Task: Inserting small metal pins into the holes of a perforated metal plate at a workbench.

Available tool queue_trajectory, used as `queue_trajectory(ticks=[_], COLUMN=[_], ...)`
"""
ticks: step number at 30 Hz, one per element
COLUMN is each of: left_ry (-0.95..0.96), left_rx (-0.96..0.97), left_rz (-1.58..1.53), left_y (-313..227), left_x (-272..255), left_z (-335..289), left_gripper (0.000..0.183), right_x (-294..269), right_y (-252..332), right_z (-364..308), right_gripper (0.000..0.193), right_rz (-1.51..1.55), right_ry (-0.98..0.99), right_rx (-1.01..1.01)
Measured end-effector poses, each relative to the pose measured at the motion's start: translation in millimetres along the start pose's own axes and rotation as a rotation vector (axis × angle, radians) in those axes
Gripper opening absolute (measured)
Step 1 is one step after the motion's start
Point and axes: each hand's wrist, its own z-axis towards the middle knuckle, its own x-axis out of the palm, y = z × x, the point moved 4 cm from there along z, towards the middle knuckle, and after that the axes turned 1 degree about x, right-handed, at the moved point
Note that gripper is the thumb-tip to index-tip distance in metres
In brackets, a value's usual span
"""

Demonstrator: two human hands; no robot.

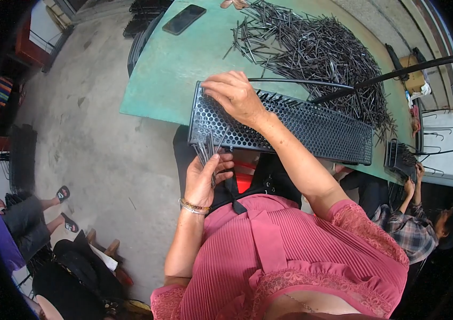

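Observation:
A long black perforated panel (312, 124), full of round holes, lies along the near edge of the green table in front of me. Thin dark rods stick up from part of its far side. Below its left end, my left hand (203, 173) grips a small bundle of thin dark rods (205, 149), their tips reaching over the panel's near edge. My right hand (234, 98) is over the panel's far left corner, fingers bent and drawn together. What its fingertips hold, if anything, is hidden.
A large heap of loose dark rods (328, 50) covers the table (151, 80) beyond the panel. A phone (184, 20) lies at the far left. A black curved bar (392, 77) crosses above the heap. At right a person (410, 229) handles another black rack (400, 159); someone else sits at left.

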Motion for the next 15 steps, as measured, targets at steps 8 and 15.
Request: queue_trajectory(ticks=[8,15], left_ry=[0.057,0.093], left_rx=[0.156,0.155], left_rz=[-0.141,0.056], left_y=[-13,-17], left_x=[10,25], left_z=[-4,-3], left_gripper=[0.025,0.025], right_x=[-19,-8], right_y=[18,21], right_z=[-25,-53], right_gripper=[0.025,0.025], right_rz=[0.476,0.83], right_ry=[0.23,0.458], right_rx=[0.668,0.933])
